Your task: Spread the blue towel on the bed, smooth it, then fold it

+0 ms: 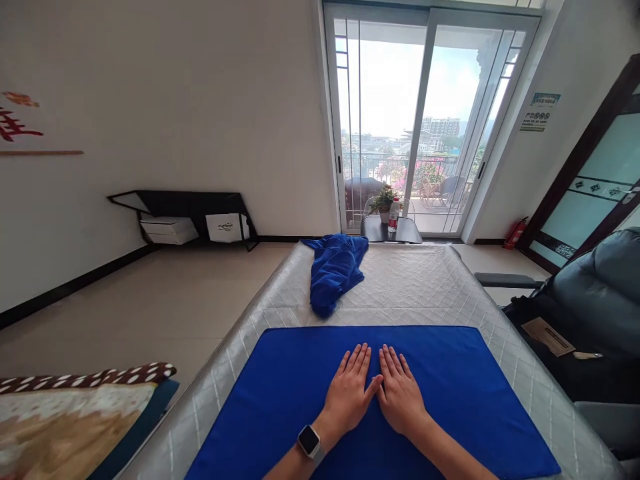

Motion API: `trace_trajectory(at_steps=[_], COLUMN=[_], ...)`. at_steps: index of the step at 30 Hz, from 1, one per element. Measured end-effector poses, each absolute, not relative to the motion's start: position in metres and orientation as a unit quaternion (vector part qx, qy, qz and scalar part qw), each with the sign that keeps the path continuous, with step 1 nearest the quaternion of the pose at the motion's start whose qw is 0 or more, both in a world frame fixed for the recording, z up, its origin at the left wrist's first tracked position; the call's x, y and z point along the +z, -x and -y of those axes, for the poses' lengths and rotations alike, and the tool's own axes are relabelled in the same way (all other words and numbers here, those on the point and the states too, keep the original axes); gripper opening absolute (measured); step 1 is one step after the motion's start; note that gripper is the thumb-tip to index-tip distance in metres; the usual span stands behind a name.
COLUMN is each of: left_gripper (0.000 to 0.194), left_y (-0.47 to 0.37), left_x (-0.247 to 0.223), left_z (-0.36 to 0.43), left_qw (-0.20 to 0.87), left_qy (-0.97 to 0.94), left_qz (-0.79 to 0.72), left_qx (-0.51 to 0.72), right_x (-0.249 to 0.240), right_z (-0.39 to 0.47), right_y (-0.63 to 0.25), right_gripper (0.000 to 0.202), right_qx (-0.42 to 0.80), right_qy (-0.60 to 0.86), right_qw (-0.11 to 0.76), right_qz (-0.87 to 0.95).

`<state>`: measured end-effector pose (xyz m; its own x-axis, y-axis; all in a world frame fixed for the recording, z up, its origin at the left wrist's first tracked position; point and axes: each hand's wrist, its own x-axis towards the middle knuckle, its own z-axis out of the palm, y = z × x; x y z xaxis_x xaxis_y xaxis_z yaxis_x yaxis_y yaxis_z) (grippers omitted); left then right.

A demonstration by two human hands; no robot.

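Two bare hands pressed flat on a spread blue cloth on a quilted bed.

The left hand (349, 392), a square-faced smartwatch (309, 441) on its wrist, and the right hand (400, 393) lie palm-down side by side, thumbs touching, fingers straight and released, grasping nothing, at the middle of the flat royal-blue rectangular cloth (450, 373). That cloth covers the near end of the silver-grey quilted bed (415, 287). Farther back, left of centre, a crumpled blue towel (334, 270) sits near the bed's far edge.

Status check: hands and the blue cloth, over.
Left hand and right hand flat, open on spread blue towel. Crumpled blue towel lies beyond, apart.
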<state>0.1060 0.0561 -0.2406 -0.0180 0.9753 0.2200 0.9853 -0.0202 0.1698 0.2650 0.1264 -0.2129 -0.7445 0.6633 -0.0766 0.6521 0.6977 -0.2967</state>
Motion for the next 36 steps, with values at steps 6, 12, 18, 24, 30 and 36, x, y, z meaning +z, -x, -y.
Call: trace_trajectory(at_steps=[6,12,18,24,30,36], left_gripper=[0.069,0.071,0.072,0.076,0.069,0.067], left_y=[-0.095,-0.039,0.059,0.093,0.083,0.086], left_x=[-0.233,-0.223,-0.240,-0.241,-0.227,-0.229], left_z=[-0.054,-0.021,0.052,0.082,0.078,0.078], left_qw=[-0.005,-0.036,-0.012,-0.038,-0.065,-0.053], left_qy=[0.689,0.643,0.566,0.524,0.513,0.521], left_qz=[0.714,0.761,0.823,0.849,0.855,0.851], left_qx=[-0.127,-0.081,-0.041,-0.053,-0.046,-0.046], right_x=[-0.211,-0.220,-0.254,-0.269,-0.266,-0.268], right_z=[-0.133,-0.165,-0.209,-0.229,-0.227,-0.228], right_y=[-0.272,-0.326,-0.436,-0.489,-0.486,-0.487], right_gripper=[0.071,0.074,0.073,0.077,0.078,0.077], right_qx=[0.164,0.122,0.052,0.035,0.068,0.060], right_qy=[0.389,0.457,0.513,0.531,0.541,0.541], right_qw=[0.022,0.011,0.043,0.033,0.040,0.050], right_qz=[0.906,0.881,0.856,0.846,0.837,0.837])
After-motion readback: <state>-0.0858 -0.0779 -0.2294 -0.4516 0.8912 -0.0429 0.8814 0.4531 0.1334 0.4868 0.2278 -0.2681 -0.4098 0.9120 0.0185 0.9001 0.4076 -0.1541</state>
